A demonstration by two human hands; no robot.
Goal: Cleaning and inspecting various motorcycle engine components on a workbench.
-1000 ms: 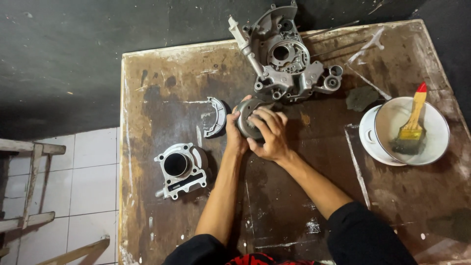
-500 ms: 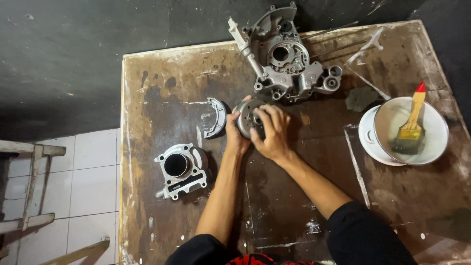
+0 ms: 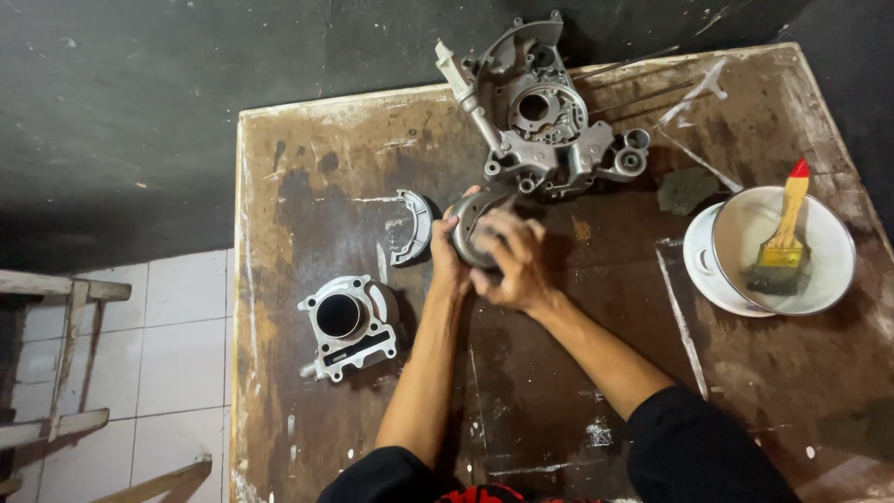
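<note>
On the stained brown table (image 3: 307, 186), seen from your head camera, both your hands meet around a round grey metal engine part (image 3: 473, 224) near the middle of the tabletop. Your left hand (image 3: 449, 263) cups the part from the left side, fingers curled against it. Your right hand (image 3: 510, 261) wraps over its right side and top, fingers closed onto the metal; it looks slightly blurred, so the exact fingertip placement cannot be told. The part sits just in front of the large grey crankcase casting (image 3: 540, 116), which lies at the far edge of the table, nearly touching it.

To your left of the held part lies a curved metal shoe piece (image 3: 414, 226), close beside your left hand. Nearer to you and further left stands a silver cylinder block (image 3: 347, 323) with its dark bore facing up, apart from your forearm. Well off to your right sits a white enamel bowl (image 3: 819, 279) with a yellow-handled paintbrush (image 3: 784, 244) resting inside it, red tip pointing away. Both of your sleeves are black.
</note>
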